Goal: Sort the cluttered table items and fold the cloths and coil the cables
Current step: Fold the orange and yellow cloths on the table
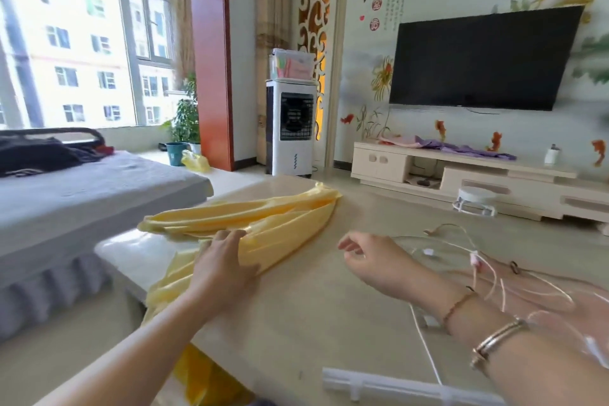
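Nearest the camera, one white plastic bar [395, 384] lies along the near edge of the worktop [313, 306], well on the near side of the yellow cloth [263, 224]. Just beyond the bar, one white cable [425, 349] runs away under the right forearm. Two bracelets on that wrist: a metal bangle [494, 339] and a thin beaded one [458, 305].

Two hands in play. The left hand [224, 260] is flat on the yellow cloth, fingers spread and pressing its near fold down. The right hand [372, 257] hovers just to the right of the cloth, fingers loosely curled and parted, gripping nothing, not touching the fabric.

One yellow cloth, bunched into long folds, stretches across the worktop, its near end spilling off the left edge. To the right of the cloth, past the right hand, a tangle of thin pink-white earphone cables [474, 260] lies loose, how many I cannot tell, with crumpled clear plastic [576, 316] beside it.

Beyond the cloth: one air cooler [290, 128], one TV [481, 59], one low cabinet [478, 175].
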